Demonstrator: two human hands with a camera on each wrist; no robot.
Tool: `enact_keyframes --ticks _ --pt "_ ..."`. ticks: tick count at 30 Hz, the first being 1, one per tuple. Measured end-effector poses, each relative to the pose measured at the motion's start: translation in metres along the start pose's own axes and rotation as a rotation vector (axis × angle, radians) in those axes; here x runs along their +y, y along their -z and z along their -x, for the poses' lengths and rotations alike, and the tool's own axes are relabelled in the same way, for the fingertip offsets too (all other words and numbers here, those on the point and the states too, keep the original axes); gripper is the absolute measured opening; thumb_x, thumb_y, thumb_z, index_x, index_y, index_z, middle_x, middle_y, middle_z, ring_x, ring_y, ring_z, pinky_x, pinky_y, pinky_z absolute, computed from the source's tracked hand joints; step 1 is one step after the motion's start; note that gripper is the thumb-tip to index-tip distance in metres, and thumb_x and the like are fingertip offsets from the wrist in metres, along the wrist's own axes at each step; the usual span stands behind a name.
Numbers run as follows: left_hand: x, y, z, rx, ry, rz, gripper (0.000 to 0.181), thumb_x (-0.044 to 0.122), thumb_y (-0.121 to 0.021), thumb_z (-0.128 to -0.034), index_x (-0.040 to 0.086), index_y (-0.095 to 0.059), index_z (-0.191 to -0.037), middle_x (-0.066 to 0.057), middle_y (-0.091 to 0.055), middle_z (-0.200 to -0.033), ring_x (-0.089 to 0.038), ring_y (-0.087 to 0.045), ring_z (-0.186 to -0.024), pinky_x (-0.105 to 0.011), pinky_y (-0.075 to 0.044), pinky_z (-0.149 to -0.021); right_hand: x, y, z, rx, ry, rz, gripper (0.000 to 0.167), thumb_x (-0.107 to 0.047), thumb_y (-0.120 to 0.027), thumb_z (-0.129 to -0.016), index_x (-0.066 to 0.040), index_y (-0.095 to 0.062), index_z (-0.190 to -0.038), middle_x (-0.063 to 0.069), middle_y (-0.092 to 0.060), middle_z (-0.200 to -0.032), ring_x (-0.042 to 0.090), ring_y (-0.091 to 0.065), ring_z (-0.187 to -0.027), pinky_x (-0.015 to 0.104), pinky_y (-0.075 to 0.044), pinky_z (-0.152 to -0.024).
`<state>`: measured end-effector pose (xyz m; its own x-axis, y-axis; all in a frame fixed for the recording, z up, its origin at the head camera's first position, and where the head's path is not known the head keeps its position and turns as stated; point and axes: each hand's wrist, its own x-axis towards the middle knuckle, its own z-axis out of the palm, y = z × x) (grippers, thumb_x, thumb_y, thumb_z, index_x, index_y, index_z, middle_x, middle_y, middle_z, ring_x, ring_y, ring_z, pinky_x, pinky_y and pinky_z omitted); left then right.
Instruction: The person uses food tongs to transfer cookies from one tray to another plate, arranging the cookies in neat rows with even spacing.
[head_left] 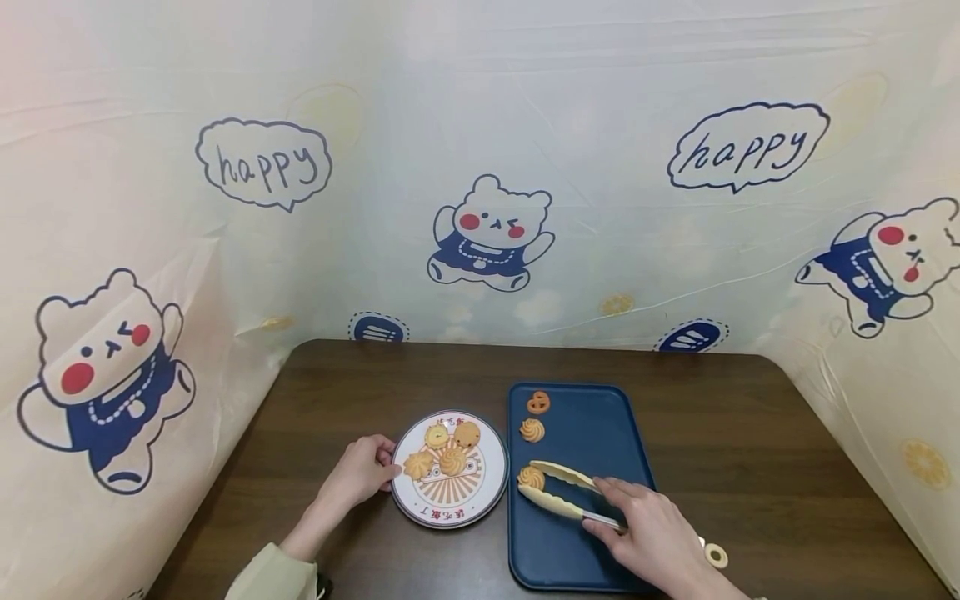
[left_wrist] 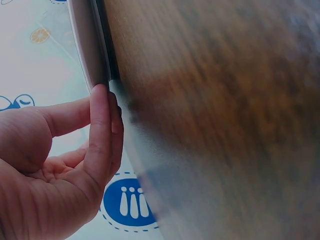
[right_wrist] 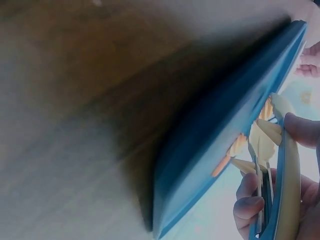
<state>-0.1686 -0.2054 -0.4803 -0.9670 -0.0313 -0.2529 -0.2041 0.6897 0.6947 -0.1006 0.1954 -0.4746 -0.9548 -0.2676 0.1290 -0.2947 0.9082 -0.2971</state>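
Note:
My left hand (head_left: 362, 472) pinches the left rim of a round white plate (head_left: 486, 492) with a printed pattern; the left wrist view shows its fingers (left_wrist: 99, 130) at that edge. Several cookies (head_left: 453, 461) lie on the plate. With my right hand (head_left: 654, 527) I hold cream-tipped tongs (head_left: 553, 503) over a dark blue tray (head_left: 592, 425). The tongs' tips stand on either side of a swirled cookie (head_left: 532, 477) at the tray's left side; whether they press on it I cannot tell. Farther back on the tray are another swirled cookie (head_left: 532, 430) and a pretzel (head_left: 538, 402).
Plate and tray stand side by side, nearly touching, on a dark brown wooden table (head_left: 337, 392). A pale ring (head_left: 716, 556), seemingly the tongs' end, shows beyond my right hand. A cloth (head_left: 600, 250) printed with bears hangs around the table's back and sides.

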Motion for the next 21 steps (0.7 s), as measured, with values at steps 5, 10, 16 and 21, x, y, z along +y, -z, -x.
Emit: enact_keyframes --ticks 5,10,16,21 --pt "-0.001 0.0 0.0 0.001 -0.002 -0.001 0.029 0.001 -0.073 -0.0878 -0.007 -0.06 -0.112 -0.01 -0.055 -0.084 -0.018 -0.057 -0.067 -0.029 -0.055 -0.059 -0.003 0.002 -0.005 0.052 0.019 -0.006 0.054 -0.048 -0.08 -0.08 -0.016 -0.072 -0.123 0.005 -0.07 -0.117 0.027 -0.069 -0.102 0.048 -0.057 -0.083" --pt "0.0 0.0 0.0 0.004 0.004 0.002 0.028 0.001 -0.074 -0.0876 -0.007 -0.06 -0.111 -0.01 -0.055 -0.083 -0.018 -0.057 -0.067 -0.029 -0.056 -0.059 -0.008 -0.002 -0.013 0.087 0.047 -0.011 0.055 -0.047 -0.081 -0.08 -0.016 -0.071 -0.124 0.004 -0.07 -0.118 0.026 -0.069 -0.104 0.048 -0.056 -0.085" --pt "0.0 -0.001 0.0 0.001 0.005 0.015 0.027 0.0 -0.073 -0.0877 -0.006 -0.061 -0.111 -0.01 -0.055 -0.083 -0.018 -0.058 -0.067 -0.029 -0.056 -0.059 -0.016 -0.007 -0.025 0.107 0.073 0.001 0.056 -0.049 -0.08 -0.08 -0.016 -0.071 -0.124 0.005 -0.07 -0.119 0.026 -0.068 -0.105 0.048 -0.056 -0.087" --pt "0.0 0.0 -0.001 0.003 0.005 0.016 0.027 0.0 -0.073 -0.0876 -0.006 -0.061 -0.111 -0.009 -0.055 -0.083 -0.018 -0.058 -0.066 -0.029 -0.056 -0.059 -0.022 -0.011 -0.035 0.105 0.108 0.013 0.055 -0.047 -0.08 -0.08 -0.015 -0.071 -0.124 0.006 -0.07 -0.118 0.026 -0.069 -0.104 0.047 -0.056 -0.086"
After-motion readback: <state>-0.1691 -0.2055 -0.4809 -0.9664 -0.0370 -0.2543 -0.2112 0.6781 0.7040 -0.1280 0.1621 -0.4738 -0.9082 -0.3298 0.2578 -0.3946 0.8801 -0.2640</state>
